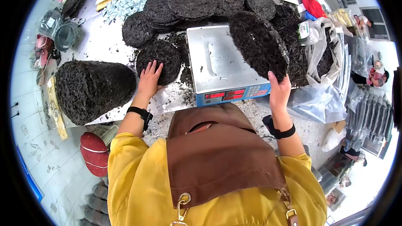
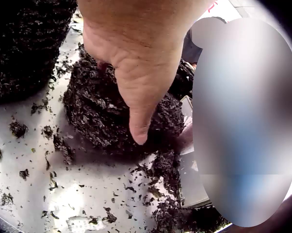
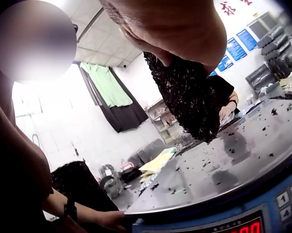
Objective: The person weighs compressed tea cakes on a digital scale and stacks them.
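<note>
My right hand (image 1: 279, 93) grips a round dried seaweed cake (image 1: 259, 44) by its near edge, thumb on the upper face. In the right wrist view this cake hangs tilted, its lower edge close over the metal plate of a blue digital scale (image 1: 217, 65) with lit red figures. My left hand (image 1: 150, 81) rests with fingers spread on a smaller seaweed cake (image 1: 169, 65) left of the scale. The left wrist view shows the thumb (image 2: 141, 128) pointing down along this cake's side; the other fingers are hidden there.
A tall seaweed stack (image 1: 94, 90) lies at the table's left. Behind the scale are several piled cakes (image 1: 192, 2). Loose flakes (image 2: 51, 170) litter the table. Right stand an open plastic bag (image 1: 314, 65) and clear plastic sheets (image 1: 318, 102). Glass jars (image 1: 66, 35) sit far left.
</note>
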Available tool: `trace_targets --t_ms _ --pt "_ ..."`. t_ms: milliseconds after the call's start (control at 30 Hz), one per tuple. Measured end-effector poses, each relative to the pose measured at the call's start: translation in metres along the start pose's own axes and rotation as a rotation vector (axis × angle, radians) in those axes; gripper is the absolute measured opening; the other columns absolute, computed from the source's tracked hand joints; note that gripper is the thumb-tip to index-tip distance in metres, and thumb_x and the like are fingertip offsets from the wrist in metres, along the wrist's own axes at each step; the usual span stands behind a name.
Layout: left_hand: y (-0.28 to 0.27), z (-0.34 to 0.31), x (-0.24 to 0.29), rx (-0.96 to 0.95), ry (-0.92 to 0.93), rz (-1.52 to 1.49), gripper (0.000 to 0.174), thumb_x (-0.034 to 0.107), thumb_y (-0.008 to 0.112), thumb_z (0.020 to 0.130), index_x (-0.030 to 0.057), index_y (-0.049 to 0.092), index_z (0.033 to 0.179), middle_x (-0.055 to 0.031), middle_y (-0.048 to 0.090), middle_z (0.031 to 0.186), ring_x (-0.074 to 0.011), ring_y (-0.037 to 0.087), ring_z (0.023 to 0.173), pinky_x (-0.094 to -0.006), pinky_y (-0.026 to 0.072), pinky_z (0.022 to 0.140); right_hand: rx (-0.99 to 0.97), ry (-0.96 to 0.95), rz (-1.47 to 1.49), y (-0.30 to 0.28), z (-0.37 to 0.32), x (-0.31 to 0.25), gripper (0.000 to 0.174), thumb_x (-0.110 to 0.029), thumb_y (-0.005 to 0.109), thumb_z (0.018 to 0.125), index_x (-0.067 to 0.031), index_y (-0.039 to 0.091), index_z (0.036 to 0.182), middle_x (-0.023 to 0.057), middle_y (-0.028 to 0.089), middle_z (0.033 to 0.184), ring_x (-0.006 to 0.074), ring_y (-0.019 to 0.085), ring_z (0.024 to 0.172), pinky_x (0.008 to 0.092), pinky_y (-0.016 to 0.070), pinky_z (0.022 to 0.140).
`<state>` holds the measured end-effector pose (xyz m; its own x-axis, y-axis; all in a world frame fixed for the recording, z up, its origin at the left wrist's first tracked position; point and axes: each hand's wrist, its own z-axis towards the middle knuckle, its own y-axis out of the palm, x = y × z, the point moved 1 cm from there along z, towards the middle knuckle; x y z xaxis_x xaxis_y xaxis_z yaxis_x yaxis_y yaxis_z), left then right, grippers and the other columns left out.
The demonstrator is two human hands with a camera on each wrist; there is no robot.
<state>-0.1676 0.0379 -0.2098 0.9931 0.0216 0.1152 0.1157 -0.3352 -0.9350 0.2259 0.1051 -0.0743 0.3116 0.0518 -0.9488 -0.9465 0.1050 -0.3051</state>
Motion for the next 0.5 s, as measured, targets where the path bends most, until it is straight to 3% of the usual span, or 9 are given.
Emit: trace_targets --t_ms 100,133,233,267,333,400,433,467,500 --pt "-0.016 -0.004 -0.004 0.059 0.044 -0.074 0.081 0.016 0.075 0.068 0.0146 0.034 0.138 -0.0129 0.032 0.144 -0.029 0.029 0.134 -0.0452 0.0266 0.108 0.027 0.029 0.133 -0.003 -0.006 -0.004 0.025 -0.006 0.061 0.087 0.0009 0.056 0.111 0.0036 0.062 0.101 0.0089 0.054 0.09 0.0246 0.0427 0.083" --pt "-0.026 -0.007 -0.01 0.327 0.09 -0.141 0.065 0.011 0.071 0.071 0.008 0.045 0.13 -0.0148 0.048 0.132 -0.0305 0.044 0.123 -0.0426 0.0351 0.102 0.038 0.06 0.208 -0.004 -0.008 -0.006 0.027 -0.006 0.061 0.087 0.0001 0.056 0.112 0.0036 0.062 0.103 0.0092 0.054 0.092 0.0247 0.0424 0.084" --pt "-0.063 -0.019 -0.016 0.728 -0.411 -0.731 0.029 0.009 0.062 0.083 -0.0019 0.058 0.11 -0.0165 0.065 0.099 -0.0286 0.063 0.089 -0.0374 0.0496 0.079 0.064 0.181 0.62 -0.02 0.001 -0.01 0.03 -0.002 0.058 0.088 -0.0008 0.052 0.117 0.0056 0.058 0.113 0.0126 0.054 0.098 0.027 0.0427 0.088" --pt "-0.077 -0.023 -0.009 0.825 -0.511 -1.263 0.029 0.014 0.061 0.087 -0.0031 0.055 0.11 -0.0147 0.063 0.101 -0.0255 0.063 0.086 -0.0372 0.0506 0.079 0.086 0.21 0.72 -0.024 0.004 -0.012 0.03 -0.002 0.057 0.088 -0.0008 0.051 0.117 0.0061 0.058 0.113 0.0133 0.055 0.098 0.0276 0.0428 0.088" --pt "-0.113 -0.03 0.039 0.763 -0.335 -2.013 0.031 0.016 0.062 0.087 -0.0023 0.053 0.11 -0.012 0.061 0.105 -0.025 0.062 0.088 -0.0384 0.0523 0.078 0.109 0.186 0.748 -0.027 0.008 -0.011 0.028 -0.003 0.057 0.088 -0.0004 0.052 0.116 0.0068 0.059 0.11 0.0149 0.055 0.097 0.0282 0.0432 0.088" --pt "-0.121 -0.022 0.092 0.548 -0.473 -2.196 0.03 0.013 0.06 0.088 -0.0005 0.053 0.113 -0.0117 0.059 0.11 -0.0238 0.059 0.097 -0.0427 0.0496 0.084 0.256 0.085 0.245 -0.027 0.005 -0.012 0.029 -0.004 0.056 0.089 0.0001 0.051 0.117 0.0078 0.059 0.112 0.0181 0.057 0.098 0.0284 0.0435 0.087" --pt "-0.114 -0.014 0.117 0.394 -0.422 -2.296 0.03 0.014 0.06 0.088 -0.0001 0.053 0.114 -0.011 0.059 0.111 -0.024 0.059 0.098 -0.0429 0.0481 0.087 0.255 0.039 -0.119 -0.026 0.0 -0.02 0.025 -0.005 0.057 0.088 0.0026 0.054 0.112 0.0087 0.06 0.111 0.0208 0.057 0.094 0.0293 0.0432 0.086" --pt "-0.101 -0.004 0.138 0.235 -0.369 -2.386 0.03 0.014 0.06 0.088 0.0004 0.053 0.114 -0.0102 0.06 0.111 -0.0242 0.058 0.1 -0.0432 0.0465 0.09 0.268 0.039 -0.13 -0.02 -0.004 -0.02 0.025 -0.005 0.057 0.088 0.0026 0.054 0.112 0.0087 0.06 0.111 0.0208 0.057 0.094 0.0293 0.0432 0.086" --pt "-0.079 0.012 0.155 0.109 -0.29 -2.454 0.029 0.014 0.058 0.089 0.0008 0.053 0.115 -0.01 0.059 0.113 -0.0245 0.057 0.102 -0.0423 0.0444 0.093 0.098 -0.314 -0.275 -0.009 -0.004 -0.017 0.036 0.003 0.052 0.081 0.0003 0.054 0.116 0.0108 0.056 0.12 0.0244 0.051 0.11 0.0331 0.0387 0.095"
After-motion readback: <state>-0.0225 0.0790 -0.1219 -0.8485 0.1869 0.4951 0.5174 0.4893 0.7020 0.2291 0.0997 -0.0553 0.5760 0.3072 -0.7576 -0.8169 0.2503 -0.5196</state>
